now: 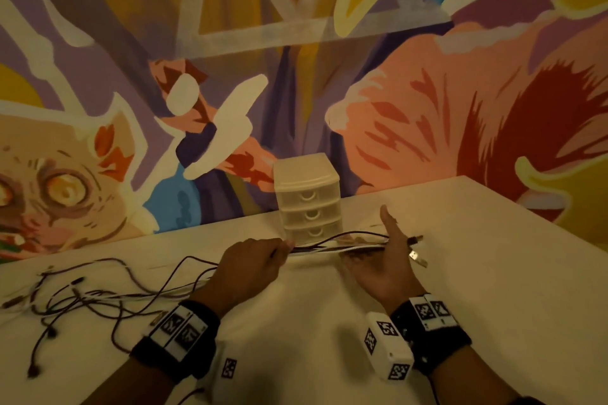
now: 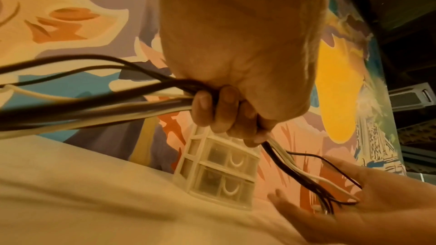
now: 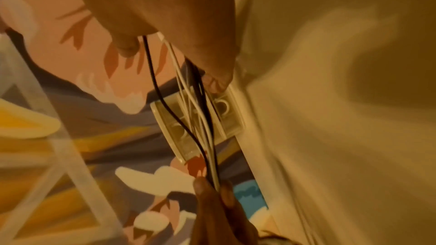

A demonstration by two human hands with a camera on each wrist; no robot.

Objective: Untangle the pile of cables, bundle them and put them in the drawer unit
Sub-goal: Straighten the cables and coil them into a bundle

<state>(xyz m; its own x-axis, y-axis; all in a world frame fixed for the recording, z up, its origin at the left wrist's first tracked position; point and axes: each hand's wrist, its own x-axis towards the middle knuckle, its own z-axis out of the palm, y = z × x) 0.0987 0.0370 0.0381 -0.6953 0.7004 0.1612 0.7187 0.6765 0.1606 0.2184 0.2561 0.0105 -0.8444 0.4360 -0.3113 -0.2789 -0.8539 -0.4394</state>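
Black and white cables point(image 1: 332, 245) run taut between your two hands, just in front of the shut three-drawer plastic unit point(image 1: 307, 199) on the white table point(image 1: 312, 322). Your left hand point(image 1: 251, 265) is clenched around the gathered strands; behind that fist their loose lengths trail away into a still-tangled sprawl point(image 1: 82, 296). Beyond the fist, the plug ends point(image 1: 416, 248) lie across your right hand point(image 1: 385, 268), palm up, fingers straight, gripping nothing. To do this step well, close that right hand on the ends before drawing more length through, keep the left fist firm so the strands stay parallel, and feed slowly so knots in the trailing lengths surface early.
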